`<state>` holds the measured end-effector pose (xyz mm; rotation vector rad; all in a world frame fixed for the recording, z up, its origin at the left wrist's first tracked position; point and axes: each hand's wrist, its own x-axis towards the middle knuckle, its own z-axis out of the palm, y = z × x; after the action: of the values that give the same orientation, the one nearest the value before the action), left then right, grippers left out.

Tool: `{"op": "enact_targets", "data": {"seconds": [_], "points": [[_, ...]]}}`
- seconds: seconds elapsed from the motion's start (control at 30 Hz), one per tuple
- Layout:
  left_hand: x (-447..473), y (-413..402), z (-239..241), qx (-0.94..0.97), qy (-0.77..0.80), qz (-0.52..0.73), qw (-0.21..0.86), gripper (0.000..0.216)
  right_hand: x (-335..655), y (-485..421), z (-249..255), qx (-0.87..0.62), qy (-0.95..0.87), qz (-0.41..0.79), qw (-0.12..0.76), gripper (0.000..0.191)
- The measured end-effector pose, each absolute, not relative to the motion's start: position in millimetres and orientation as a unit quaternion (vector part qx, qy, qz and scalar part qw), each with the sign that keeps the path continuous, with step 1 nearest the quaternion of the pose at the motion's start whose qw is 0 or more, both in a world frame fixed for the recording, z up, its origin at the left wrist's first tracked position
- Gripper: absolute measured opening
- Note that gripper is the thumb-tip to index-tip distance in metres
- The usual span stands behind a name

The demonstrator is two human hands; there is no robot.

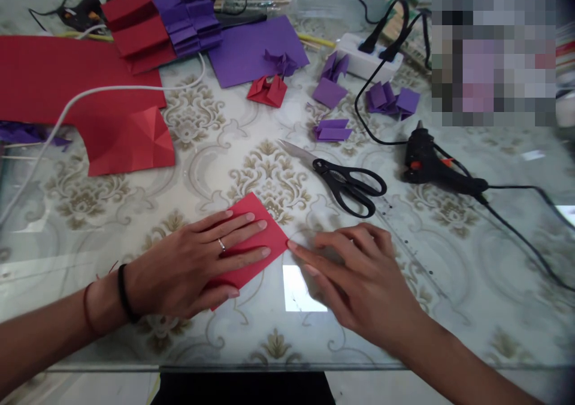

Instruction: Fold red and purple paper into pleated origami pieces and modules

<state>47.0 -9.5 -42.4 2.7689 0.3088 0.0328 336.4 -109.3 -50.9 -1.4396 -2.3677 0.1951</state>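
Red paper touches both hands, under the left.

Right of the scissors on the worktop lies the glue gun. Behind them — the power strip; front-left, a paper sheet.

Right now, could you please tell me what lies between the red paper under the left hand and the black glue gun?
The head view shows the scissors between them, with the right hand on the near side.
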Motion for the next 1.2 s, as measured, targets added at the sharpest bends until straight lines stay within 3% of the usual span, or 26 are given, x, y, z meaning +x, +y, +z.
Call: {"op": "enact_targets", "data": {"seconds": [0.17, 0.33, 0.6, 1.07, 1.2], "points": [[46.9, -13.7, -42.4, 0.98, 0.119, 0.011, 0.159, 0.071, 336.0, -108.6, -48.9, -0.512, -0.836, 0.062, 0.189, 0.03], [51.9, -38.2, -40.1, 0.971, 0.225, 0.03, 0.075, 0.069, 326.8, -106.9, -46.3, -0.509, -0.837, 0.062, 0.192, 0.032], [68.4, -63.9, -37.8, 0.94, 0.337, 0.046, 0.005, 0.061, 301.8, -95.7, -43.9, -0.492, -0.859, 0.062, 0.126, 0.044], [68.1, -48.8, -58.2, 0.957, 0.271, 0.059, 0.082, 0.076, 293.7, -92.9, -49.4, -0.49, -0.868, 0.019, 0.077, 0.043], [69.2, -48.4, -56.7, 0.957, 0.27, 0.055, 0.09, 0.09, 297.1, -100.6, -49.2, -0.461, -0.884, -0.004, 0.081, 0.041]]}}
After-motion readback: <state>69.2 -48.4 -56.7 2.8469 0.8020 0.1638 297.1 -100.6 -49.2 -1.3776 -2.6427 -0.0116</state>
